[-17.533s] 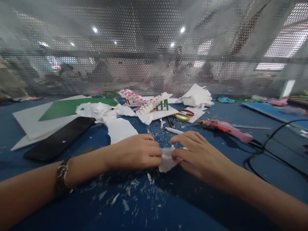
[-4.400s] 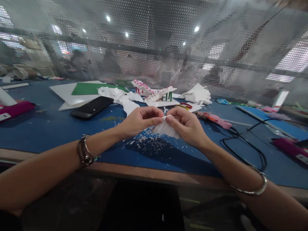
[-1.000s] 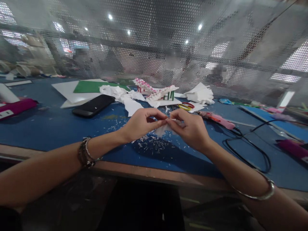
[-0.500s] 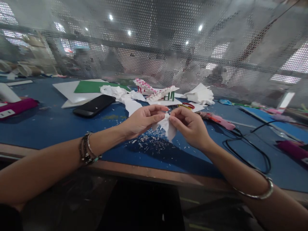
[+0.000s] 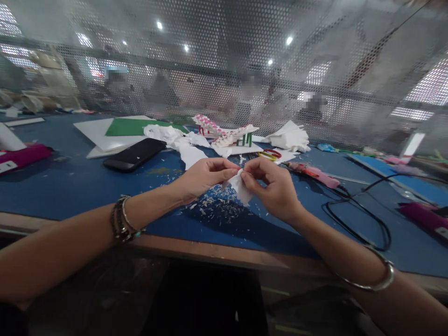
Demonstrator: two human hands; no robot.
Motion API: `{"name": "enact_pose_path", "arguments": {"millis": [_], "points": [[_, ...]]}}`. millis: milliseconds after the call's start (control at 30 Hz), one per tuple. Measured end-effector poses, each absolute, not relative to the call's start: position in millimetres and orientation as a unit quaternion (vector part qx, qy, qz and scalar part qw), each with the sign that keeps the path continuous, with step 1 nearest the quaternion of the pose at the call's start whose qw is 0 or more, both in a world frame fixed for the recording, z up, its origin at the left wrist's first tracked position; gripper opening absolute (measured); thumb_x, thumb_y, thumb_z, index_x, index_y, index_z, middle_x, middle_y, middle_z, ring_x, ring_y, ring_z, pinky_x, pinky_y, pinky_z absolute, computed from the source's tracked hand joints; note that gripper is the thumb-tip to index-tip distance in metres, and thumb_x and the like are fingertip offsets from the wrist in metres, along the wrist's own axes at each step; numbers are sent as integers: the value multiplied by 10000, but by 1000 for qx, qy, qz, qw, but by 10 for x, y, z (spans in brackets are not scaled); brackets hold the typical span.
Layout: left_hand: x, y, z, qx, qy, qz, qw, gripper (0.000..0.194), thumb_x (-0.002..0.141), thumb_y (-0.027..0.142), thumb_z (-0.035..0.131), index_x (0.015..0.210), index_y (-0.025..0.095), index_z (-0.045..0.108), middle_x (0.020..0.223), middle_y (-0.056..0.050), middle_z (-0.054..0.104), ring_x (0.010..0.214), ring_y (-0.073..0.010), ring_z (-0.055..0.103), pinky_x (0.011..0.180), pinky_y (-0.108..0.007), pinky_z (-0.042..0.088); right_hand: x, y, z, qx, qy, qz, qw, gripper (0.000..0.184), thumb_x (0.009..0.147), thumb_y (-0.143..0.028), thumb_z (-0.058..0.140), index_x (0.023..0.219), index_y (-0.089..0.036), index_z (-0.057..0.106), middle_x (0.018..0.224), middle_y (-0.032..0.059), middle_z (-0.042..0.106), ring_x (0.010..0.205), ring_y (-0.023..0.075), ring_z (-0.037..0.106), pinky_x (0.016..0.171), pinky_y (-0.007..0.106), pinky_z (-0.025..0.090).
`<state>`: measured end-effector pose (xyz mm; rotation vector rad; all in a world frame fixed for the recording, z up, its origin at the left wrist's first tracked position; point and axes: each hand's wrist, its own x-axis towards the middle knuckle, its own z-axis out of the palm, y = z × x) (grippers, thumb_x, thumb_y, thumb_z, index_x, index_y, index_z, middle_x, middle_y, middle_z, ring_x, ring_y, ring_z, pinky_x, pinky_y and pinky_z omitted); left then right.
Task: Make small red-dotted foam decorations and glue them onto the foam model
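Between my two hands, above the blue table, is a crumpled piece of white tissue paper (image 5: 242, 190). My left hand (image 5: 206, 178) pinches its upper left part between thumb and fingers. Close against it, my right hand (image 5: 272, 186) grips the same paper with thumb and forefinger, and the loose end hangs below. Small white paper scraps (image 5: 220, 207) are scattered on the table underneath. Behind my hands stands a small model (image 5: 227, 133) with pink-spotted and white curved strips on red and green posts.
A black phone (image 5: 136, 155), green sheet (image 5: 131, 126) and white tissue (image 5: 194, 154) lie left. Scissors (image 5: 269, 154), a pink-handled corded tool (image 5: 317, 176) and its black cable (image 5: 350, 226) lie right. Folded white paper (image 5: 289, 136) sits before the perforated metal screen (image 5: 217, 56).
My fingers have shifted slightly on the tissue paper, and its hanging end looks more bunched. The whole view has moved a little; the things on the table stay in place.
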<state>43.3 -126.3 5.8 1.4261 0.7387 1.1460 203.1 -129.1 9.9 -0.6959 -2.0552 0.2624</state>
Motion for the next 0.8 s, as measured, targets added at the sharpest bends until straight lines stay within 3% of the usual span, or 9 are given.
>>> {"name": "enact_pose_path", "arguments": {"millis": [267, 433, 633, 800], "points": [[434, -1338, 104, 659, 314, 484, 483, 84, 672, 202, 615, 715, 143, 656, 653, 7, 633, 612, -83, 547, 597, -185, 433, 2048, -1311, 104, -271, -851, -27, 449, 47, 743, -153, 497, 705, -178, 482, 577, -48, 531, 498, 48, 460, 475, 168, 357], [426, -1345, 131, 691, 304, 488, 438, 58, 660, 147, 617, 713, 138, 641, 677, 1, 641, 643, -87, 561, 600, -176, 435, 2051, -1321, 109, -270, -850, -50, 449, 58, 755, -163, 495, 701, -179, 482, 566, -49, 530, 481, 50, 453, 463, 175, 345], [376, -1286, 134, 729, 293, 472, 400, 61, 675, 183, 607, 723, 150, 623, 658, 4, 609, 603, -85, 534, 566, -183, 427, 2062, -1302, 114, -272, -862, -12, 428, 57, 768, -199, 500, 712, -190, 491, 588, -36, 539, 517, 67, 471, 495, 197, 369], [359, -1275, 140, 735, 299, 473, 383, 67, 681, 206, 597, 726, 158, 608, 682, 0, 594, 612, -91, 517, 565, -190, 414, 2053, -1276, 115, -288, -841, 116, 444, 82, 769, -244, 495, 720, -179, 485, 616, -23, 532, 542, 75, 482, 517, 205, 396]]}}
